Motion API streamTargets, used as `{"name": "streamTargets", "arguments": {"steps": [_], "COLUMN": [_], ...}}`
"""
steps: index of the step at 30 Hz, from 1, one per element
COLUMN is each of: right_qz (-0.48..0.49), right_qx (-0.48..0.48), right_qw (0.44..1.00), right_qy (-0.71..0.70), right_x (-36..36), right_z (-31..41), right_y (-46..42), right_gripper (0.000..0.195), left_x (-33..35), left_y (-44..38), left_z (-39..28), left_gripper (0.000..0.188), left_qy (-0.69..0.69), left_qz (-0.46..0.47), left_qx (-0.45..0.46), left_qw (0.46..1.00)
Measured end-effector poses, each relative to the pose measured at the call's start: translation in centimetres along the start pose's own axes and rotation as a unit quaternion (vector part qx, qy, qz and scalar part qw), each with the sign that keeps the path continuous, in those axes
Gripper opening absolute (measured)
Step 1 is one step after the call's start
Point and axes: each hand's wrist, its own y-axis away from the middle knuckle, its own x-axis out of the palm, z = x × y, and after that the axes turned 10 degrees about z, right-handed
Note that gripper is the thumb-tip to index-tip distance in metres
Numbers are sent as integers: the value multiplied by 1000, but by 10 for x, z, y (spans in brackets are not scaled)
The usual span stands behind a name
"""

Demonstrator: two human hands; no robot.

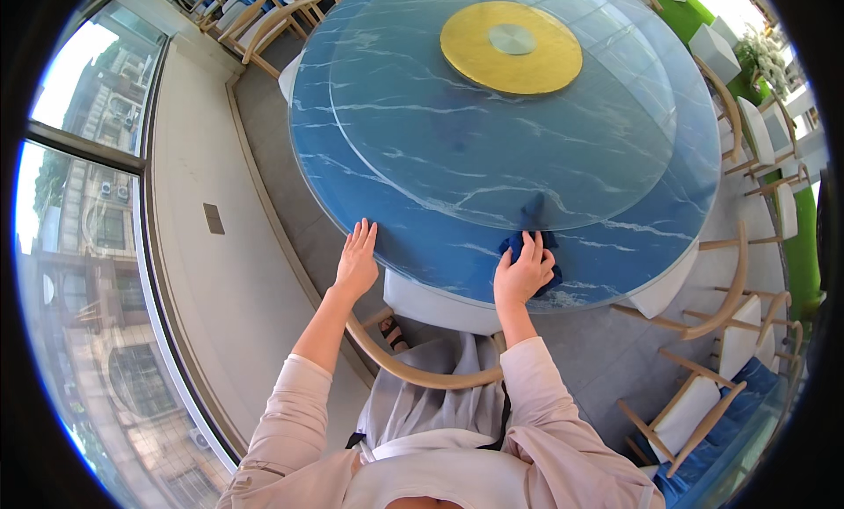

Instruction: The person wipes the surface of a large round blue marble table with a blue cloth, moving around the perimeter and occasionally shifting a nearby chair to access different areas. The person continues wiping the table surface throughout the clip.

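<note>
A dark blue cloth (548, 279) is bunched under my right hand (525, 266), which grips it against the near part of a round blue marble-patterned table (435, 258). The cloth lies just short of the edge of a glass turntable (422, 146). My left hand (359, 258) rests on the table's near left rim, fingers extended and holding nothing. Farther in, a gold disc (468, 54) with a silvery centre (512, 39) shows at the turntable's middle.
A wooden chair with a curved back (422, 376) and a white seat (435, 301) stands between me and the table. More wooden chairs (725, 304) are on the right and at the back left (283, 14). A low wall (204, 271) and windows (86, 206) run along the left.
</note>
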Motion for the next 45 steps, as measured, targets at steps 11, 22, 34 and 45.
{"name": "streamTargets", "arguments": {"steps": [11, 22, 34, 45], "right_qz": [150, -84, -24, 12], "right_qx": [-340, 398, -73, -136], "right_qw": [924, 901, 996, 991], "right_qy": [-93, 152, 54, 9], "right_x": [70, 43, 231, 110], "right_z": [155, 79, 399, 244], "right_y": [39, 33, -32, 2], "right_gripper": [53, 42, 56, 57], "left_x": [-71, -118, -177, -259], "left_y": [-7, 25, -13, -250], "left_z": [156, 358, 351, 255], "left_gripper": [79, 67, 63, 67], "left_qy": [132, 231, 176, 49], "left_qz": [-35, -65, -70, -21], "left_qx": [117, 65, 147, 353], "left_qw": [984, 969, 971, 934]}}
